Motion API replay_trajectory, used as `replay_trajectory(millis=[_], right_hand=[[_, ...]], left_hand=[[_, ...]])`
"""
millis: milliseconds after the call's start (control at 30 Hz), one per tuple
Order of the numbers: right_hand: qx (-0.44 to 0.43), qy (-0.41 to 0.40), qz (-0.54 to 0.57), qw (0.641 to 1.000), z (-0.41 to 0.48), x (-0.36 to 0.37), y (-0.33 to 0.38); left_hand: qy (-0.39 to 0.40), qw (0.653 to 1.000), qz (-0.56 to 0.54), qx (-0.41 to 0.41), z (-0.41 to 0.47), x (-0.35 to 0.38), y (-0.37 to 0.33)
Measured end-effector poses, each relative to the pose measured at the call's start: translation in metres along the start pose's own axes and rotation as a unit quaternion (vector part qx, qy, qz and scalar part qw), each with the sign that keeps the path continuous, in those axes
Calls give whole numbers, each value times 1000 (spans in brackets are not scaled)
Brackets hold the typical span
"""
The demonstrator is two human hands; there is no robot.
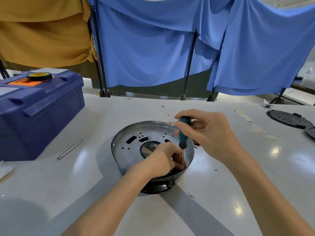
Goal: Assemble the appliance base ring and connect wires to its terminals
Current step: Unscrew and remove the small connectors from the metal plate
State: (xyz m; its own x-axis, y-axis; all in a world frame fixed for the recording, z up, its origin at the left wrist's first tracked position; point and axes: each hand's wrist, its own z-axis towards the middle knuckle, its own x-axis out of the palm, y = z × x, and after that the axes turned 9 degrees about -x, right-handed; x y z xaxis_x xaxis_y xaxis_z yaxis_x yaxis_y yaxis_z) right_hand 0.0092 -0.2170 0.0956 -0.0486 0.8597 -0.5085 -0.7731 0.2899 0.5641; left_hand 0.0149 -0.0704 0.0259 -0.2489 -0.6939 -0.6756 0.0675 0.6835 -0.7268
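Note:
A round metal appliance base (129, 150) with a shiny rim and a perforated inner plate sits on the white table, resting on a black plastic bottom. My right hand (206, 133) grips the teal handle of a screwdriver (183, 132), held nearly upright with its shaft pointing down inside the near right rim. My left hand (163, 159) reaches into the base with curled fingers around the shaft's tip; what it pinches there is hidden. A small screw (125, 168) sits in the plate near the front rim.
A blue toolbox (39, 113) with a roll of black tape (39, 76) on its lid stands at the left. A metal rod (70, 149) lies beside it. Black round plastic parts (289, 119) lie at the far right. Blue and ochre cloths hang behind the table.

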Motion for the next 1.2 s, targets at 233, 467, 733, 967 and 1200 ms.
replay_trajectory(millis=[233, 467, 733, 967, 1200], right_hand=[[-77, -141, -122, 980, -6, 11, -8], [-89, -192, -129, 969, -7, 19, -14], [-70, -246, -126, 959, -2, 33, -21], [-74, -306, -165, 935, -5, 45, -21], [-95, -349, -212, 908, -8, 53, -16]], left_hand=[[32, 995, -89, 11, -3, -6, 9], [43, 993, -108, -15, -2, -6, 7], [51, 989, -134, -25, -3, -8, 8], [38, 990, -130, -30, 0, -5, 7], [24, 994, -103, 16, -6, -10, 4]])
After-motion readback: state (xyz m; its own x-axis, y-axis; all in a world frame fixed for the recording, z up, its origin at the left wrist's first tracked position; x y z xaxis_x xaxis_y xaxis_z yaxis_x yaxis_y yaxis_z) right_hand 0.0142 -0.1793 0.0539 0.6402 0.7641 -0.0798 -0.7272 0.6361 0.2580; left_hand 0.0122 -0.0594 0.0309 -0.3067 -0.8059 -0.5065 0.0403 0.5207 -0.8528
